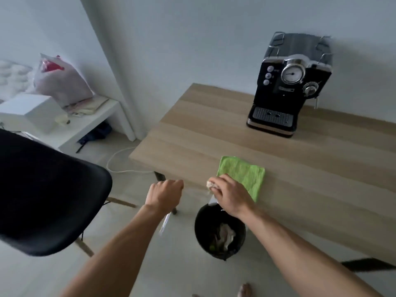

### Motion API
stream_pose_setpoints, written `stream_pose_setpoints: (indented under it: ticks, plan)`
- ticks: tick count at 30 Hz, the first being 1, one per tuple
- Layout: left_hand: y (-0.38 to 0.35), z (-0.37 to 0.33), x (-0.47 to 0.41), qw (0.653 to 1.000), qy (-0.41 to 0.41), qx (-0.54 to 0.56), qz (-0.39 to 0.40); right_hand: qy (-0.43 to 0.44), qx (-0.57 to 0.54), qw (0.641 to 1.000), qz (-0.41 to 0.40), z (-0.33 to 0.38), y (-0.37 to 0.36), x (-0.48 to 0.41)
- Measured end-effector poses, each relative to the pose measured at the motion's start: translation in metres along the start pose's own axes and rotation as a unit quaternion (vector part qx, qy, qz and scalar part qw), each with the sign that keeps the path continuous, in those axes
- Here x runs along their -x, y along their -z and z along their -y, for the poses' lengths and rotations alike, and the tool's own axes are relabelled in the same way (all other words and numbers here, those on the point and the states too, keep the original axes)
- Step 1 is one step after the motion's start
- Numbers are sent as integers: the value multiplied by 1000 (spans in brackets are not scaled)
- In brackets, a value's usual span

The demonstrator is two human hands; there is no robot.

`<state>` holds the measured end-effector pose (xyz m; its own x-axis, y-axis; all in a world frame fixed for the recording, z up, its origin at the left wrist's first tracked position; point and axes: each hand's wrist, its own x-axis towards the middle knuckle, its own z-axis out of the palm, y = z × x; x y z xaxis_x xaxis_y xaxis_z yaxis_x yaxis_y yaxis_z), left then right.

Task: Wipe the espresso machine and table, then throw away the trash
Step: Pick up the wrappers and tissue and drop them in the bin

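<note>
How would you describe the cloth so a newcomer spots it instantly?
Start at the wooden table with the black espresso machine at its far side. At its near edge lies a flat, folded cloth, just beyond the right hand. It alone on the tabletop is bright green.

Only one camera is used, worn on the person's head. It looks forward and down from high up. The left hand point(165, 194) and right hand point(230, 195) are close under it, the worktop point(214, 136) is near, and the espresso machine point(289, 86) sits farther back
</note>
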<state>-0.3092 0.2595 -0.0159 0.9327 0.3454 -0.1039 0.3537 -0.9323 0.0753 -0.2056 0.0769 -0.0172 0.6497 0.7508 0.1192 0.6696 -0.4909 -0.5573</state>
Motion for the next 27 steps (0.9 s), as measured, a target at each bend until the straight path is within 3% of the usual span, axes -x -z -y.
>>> stream_pose_setpoints:
  ticks: [5, 13, 18, 27]
  plan:
    - [-65, 11, 15, 993, 79, 74, 48, -18, -32, 997, 72, -20, -64, 20]
    - [-205, -8, 11, 946, 213, 216, 111, -145, -19, 982, 119, -116, -158, 45]
    - [-301, -15, 2, 921, 255, 273, 112, -228, 7, 966, 122, -193, -227, 53]
    - [-440, -38, -13, 901, 251, 337, 107, -234, 17, 965, 117, -302, -337, 56]
